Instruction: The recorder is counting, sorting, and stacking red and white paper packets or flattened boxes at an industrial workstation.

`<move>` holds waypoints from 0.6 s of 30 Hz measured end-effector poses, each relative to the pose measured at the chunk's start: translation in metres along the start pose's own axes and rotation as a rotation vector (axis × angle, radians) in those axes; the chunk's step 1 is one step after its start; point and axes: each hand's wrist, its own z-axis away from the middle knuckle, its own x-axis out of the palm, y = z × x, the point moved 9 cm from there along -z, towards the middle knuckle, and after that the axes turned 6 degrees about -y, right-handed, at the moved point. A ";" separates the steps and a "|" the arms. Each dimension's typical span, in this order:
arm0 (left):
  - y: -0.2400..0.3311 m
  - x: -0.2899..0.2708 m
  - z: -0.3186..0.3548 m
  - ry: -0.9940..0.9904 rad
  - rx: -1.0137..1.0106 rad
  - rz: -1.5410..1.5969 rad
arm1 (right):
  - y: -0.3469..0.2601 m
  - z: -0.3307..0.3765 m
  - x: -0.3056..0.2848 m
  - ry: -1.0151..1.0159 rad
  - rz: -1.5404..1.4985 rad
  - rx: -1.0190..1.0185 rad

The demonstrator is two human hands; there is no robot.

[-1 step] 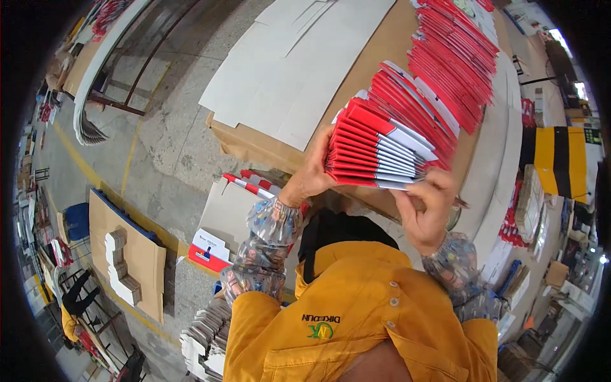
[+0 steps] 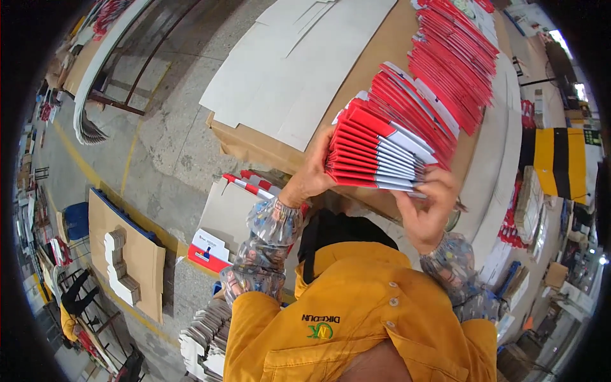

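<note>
A fanned bundle of red and white folded card sleeves (image 2: pixel 375 149) is held up between my hands, at the near end of the table. My left hand (image 2: pixel 316 167) is closed around the bundle's left side, its fingers partly hidden behind the cards. At the lower right corner my right hand (image 2: pixel 429 200) pinches the white edges, thumb beneath and fingers bent over them. Beyond the bundle, a row of similar red card sleeves (image 2: pixel 407 105) leans in overlapping order on the table, with another red stack (image 2: pixel 452 63) behind it.
Flat white-grey card sheets (image 2: pixel 286 70) cover the table's left part, over brown cardboard (image 2: pixel 248 143). An open box with red trim (image 2: pixel 223 219) stands left of my arm. Cut card pieces (image 2: pixel 121 270) lie on a brown board at left. A yellow-and-black striped panel (image 2: pixel 560 164) is at far right.
The fingers of my right hand have shifted slightly at the bundle's lower right corner. My left hand stays in place.
</note>
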 end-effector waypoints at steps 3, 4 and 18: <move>0.016 0.002 0.003 0.018 0.160 -0.181 | 0.033 0.006 0.020 -0.064 -0.221 0.289; 0.017 0.002 0.003 0.028 0.162 -0.184 | 0.048 0.009 0.033 -0.116 -0.367 0.495; 0.010 0.006 0.005 -0.137 0.075 -0.257 | 0.057 -0.002 0.069 -0.402 -0.214 0.172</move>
